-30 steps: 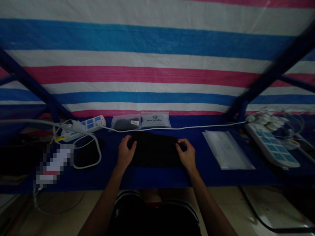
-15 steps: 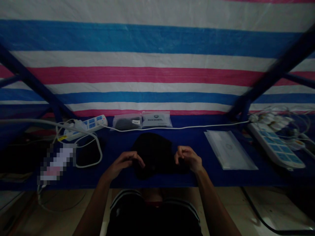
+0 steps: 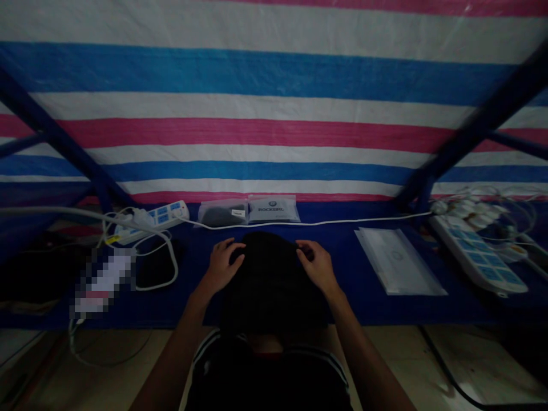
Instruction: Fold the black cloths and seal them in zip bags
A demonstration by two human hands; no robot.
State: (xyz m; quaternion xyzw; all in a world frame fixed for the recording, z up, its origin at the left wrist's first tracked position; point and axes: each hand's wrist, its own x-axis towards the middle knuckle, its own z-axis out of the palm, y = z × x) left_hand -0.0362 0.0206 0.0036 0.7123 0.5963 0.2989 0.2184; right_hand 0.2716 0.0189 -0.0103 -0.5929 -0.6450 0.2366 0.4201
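Observation:
A black cloth item [image 3: 274, 285] lies spread on the blue table in front of me, its lower end reaching the front edge. Its exact kind cannot be made out in the dim light. My left hand [image 3: 223, 265] is at its upper left edge, thumb and forefinger curled over the border of the fabric. At the opposite upper edge my right hand [image 3: 317, 265] has its thumb and bent fingers close together on the cloth. The fingertips of both hands are partly lost against the dark fabric.
Behind the cloth lie a clear bag with a dark item [image 3: 223, 214] and a printed pouch [image 3: 274, 209]. A white cable [image 3: 342, 221] runs across. Flat plastic bags [image 3: 400, 262] lie right. Power strips stand left [image 3: 160, 216] and right [image 3: 482, 257].
Both hands have moved away from me to the upper edges of the black cloth. The cloth, bunched before, now lies flatter and reaches nearer to me.

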